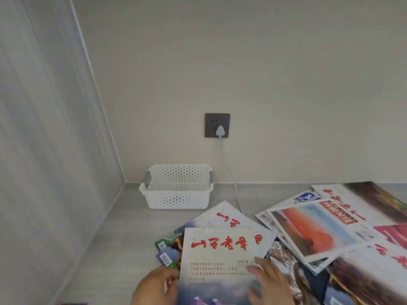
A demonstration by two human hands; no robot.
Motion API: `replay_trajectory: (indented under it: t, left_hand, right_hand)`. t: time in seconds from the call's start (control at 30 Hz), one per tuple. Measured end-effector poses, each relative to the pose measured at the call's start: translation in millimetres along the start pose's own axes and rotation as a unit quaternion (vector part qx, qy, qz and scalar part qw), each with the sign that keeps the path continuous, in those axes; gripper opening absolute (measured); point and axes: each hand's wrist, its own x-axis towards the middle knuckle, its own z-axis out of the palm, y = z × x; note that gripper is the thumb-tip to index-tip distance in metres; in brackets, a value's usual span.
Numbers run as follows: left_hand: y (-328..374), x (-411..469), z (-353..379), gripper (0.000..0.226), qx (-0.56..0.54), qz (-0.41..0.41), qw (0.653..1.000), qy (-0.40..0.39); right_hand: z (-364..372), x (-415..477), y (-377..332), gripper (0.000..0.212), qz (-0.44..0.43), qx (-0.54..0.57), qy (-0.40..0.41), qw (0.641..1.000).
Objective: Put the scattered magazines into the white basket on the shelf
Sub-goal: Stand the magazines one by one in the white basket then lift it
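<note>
1. Head view, the task's things: the white basket (176,200) stands at the back of the shelf (105,243), close to the left corner, upright and with nothing showing inside. The scattered magazines (312,230) lie overlapping across the right and near part of the shelf, well apart from the basket.
2. Hands: the left hand (154,287) curls its fingers round the left edge of the top magazine (220,256), the one with a red title. The right hand (271,282) lies on that cover near its right edge, fingers fairly straight; blur hides whether its thumb hooks underneath.
3. Surroundings: a grey wall socket (217,119) sits above the basket, with a white plug (220,131) in it.
4. In the way: the plug's cord (229,170) hangs down just right of the basket and runs under another red-titled magazine (226,216), which lies between the held one and the basket.
5. A pale side panel (44,150) closes the left.
</note>
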Motion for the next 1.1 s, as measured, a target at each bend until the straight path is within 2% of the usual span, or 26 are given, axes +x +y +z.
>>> replay_trajectory:
  t: [0.03,0.07,0.13,0.2,0.27,0.3,0.33,0.4,0.47,0.53,0.6,0.67,0.73,0.8,0.9,0.97,1.0,1.07,1.1]
  left_hand:
    - [2,6,6,0.031,0.016,-0.013,0.999,0.035]
    - [4,13,8,0.038,0.030,-0.012,0.996,0.078]
    - [7,24,12,0.056,0.084,-0.009,0.992,0.090]
    - [3,41,20,0.069,0.130,-0.029,0.988,0.073]
    - [1,54,30,0.076,0.138,-0.045,0.987,0.064]
    - [2,58,36,0.076,0.136,-0.048,0.988,0.056]
    - [5,62,39,0.075,0.133,-0.047,0.989,0.046]
    - [12,67,44,0.070,0.119,-0.047,0.991,0.045]
    - [17,70,46,0.066,0.066,-0.061,0.994,0.065]
    - [21,71,41,0.060,-0.068,-0.099,0.989,0.085]
    - [24,73,32,0.052,-0.241,-0.124,0.958,0.093]
    - [28,76,24,0.044,-0.340,-0.144,0.926,0.078]
    - [33,75,22,0.034,-0.357,-0.175,0.917,0.015]
    - [38,68,21,0.025,-0.326,-0.187,0.926,-0.032]
    - [43,59,14,0.016,-0.345,-0.143,0.927,-0.031]
    - [46,56,7,0.021,-0.382,-0.092,0.920,-0.005]
    - [49,53,2,0.022,-0.401,-0.066,0.914,0.010]
    - [53,49,-9,0.020,-0.431,-0.029,0.900,0.048]
    - [55,47,-15,0.021,-0.445,-0.017,0.893,0.068]
  right_hand:
    - [6,5,0,0.054,0.035,0.063,-0.027,0.997]
    - [15,9,-2,0.054,0.061,0.072,-0.040,0.995]
    - [18,19,-2,0.064,0.086,0.055,-0.055,0.993]
    - [28,26,-2,0.077,0.092,0.031,-0.068,0.993]
    - [37,30,-7,0.082,0.099,0.011,-0.077,0.992]
    - [45,32,-5,0.081,0.101,0.030,-0.050,0.993]
    - [50,32,-6,0.079,0.119,0.052,-0.065,0.989]
    - [53,31,-3,0.079,0.111,-0.014,-0.085,0.990]
    - [60,27,-1,0.073,0.111,0.005,-0.031,0.993]
    - [62,26,1,0.075,0.125,0.017,-0.055,0.991]
    - [68,27,3,0.078,0.132,0.051,-0.091,0.986]
    - [70,25,7,0.073,0.158,0.116,-0.128,0.972]
    - [70,24,6,0.075,0.184,0.127,-0.130,0.966]
    - [64,24,1,0.080,0.238,0.142,-0.097,0.956]
    - [55,27,-1,0.083,0.326,0.233,-0.011,0.916]
    - [45,33,3,0.082,0.377,0.343,0.029,0.860]
    - [38,38,5,0.079,0.395,0.418,0.035,0.818]
    - [23,46,9,0.062,0.392,0.533,0.020,0.750]
    - [15,50,11,0.046,0.377,0.549,0.000,0.746]
